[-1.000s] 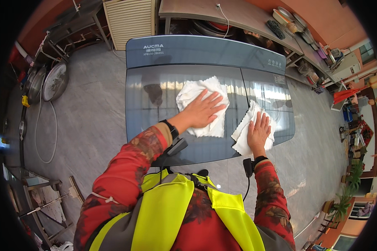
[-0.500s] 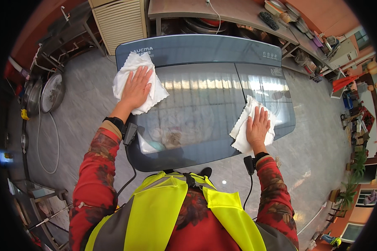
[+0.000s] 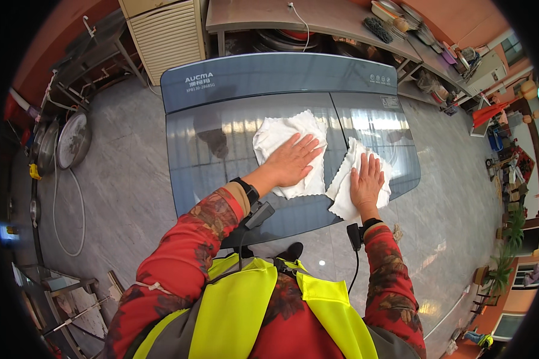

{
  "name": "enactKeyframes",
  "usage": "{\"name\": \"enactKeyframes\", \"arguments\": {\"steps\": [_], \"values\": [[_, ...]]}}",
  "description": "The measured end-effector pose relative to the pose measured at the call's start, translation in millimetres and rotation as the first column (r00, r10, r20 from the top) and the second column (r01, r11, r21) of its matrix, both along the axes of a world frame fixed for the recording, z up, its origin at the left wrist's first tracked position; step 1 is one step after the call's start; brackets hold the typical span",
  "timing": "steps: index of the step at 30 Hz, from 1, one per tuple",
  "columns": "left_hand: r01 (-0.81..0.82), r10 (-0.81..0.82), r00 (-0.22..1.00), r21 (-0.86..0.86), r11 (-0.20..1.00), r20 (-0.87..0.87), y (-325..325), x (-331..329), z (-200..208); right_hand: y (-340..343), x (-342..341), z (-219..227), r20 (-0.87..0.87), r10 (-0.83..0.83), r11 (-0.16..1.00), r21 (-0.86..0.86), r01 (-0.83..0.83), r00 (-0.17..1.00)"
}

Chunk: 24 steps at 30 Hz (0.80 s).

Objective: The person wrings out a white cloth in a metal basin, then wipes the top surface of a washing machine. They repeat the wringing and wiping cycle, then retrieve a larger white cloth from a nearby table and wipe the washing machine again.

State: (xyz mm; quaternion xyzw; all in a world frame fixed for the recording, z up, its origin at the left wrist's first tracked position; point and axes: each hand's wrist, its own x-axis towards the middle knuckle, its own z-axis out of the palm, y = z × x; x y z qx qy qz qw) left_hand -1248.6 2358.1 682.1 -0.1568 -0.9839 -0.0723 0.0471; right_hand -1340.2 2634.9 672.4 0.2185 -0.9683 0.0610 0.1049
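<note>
Grey floor (image 3: 120, 149) is spreading out on all sides, well beyond both your hands. Glossy blue-grey appliance top (image 3: 218, 179) is sitting directly under them, reaching far out to the left of your left hand and a shorter way past your right; dark seam (image 3: 339, 119) is running across it, ahead of and between the hands. Yellow-and-grey vest (image 3: 233, 311) is showing behind your hands, close to you. Metal counter (image 3: 275, 17) is standing beyond the appliance, ahead of both hands, with cream louvred cabinet (image 3: 169, 33) standing farther left. Round metal pan (image 3: 75, 140) is leaning well off to the left of your left hand. Larger-looking white cloth (image 3: 275, 133) is lying spread beneath your left hand, its scalloped edges showing all round; second white cloth (image 3: 341, 188) is lying under your right, reaching the near edge of the top. The two are lying just beside each other; you can't tell whether their edges are touching. Your left hand (image 3: 290, 163) is resting palm down, fingers extended, not gripping; your right hand (image 3: 367, 184) is doing likewise, fingers pointing ahead. The hands are keeping apart from one another. Black wristband (image 3: 247, 190) is circling your left wrist, just behind that hand.
</note>
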Motion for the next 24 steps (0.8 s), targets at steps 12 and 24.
{"name": "enactKeyframes", "arguments": {"steps": [12,24], "values": [[-0.567,0.562,0.821,-0.022,0.824,-0.106,-216,92,9,-3,2,1,0.010,-0.004,1.000,-0.001,0.004,1.000],[-0.443,0.397,0.841,-0.046,0.895,-0.369,-163,-69,0,-1,-3,0,-0.022,0.052,0.998,-0.026,-0.053,0.998]]}}
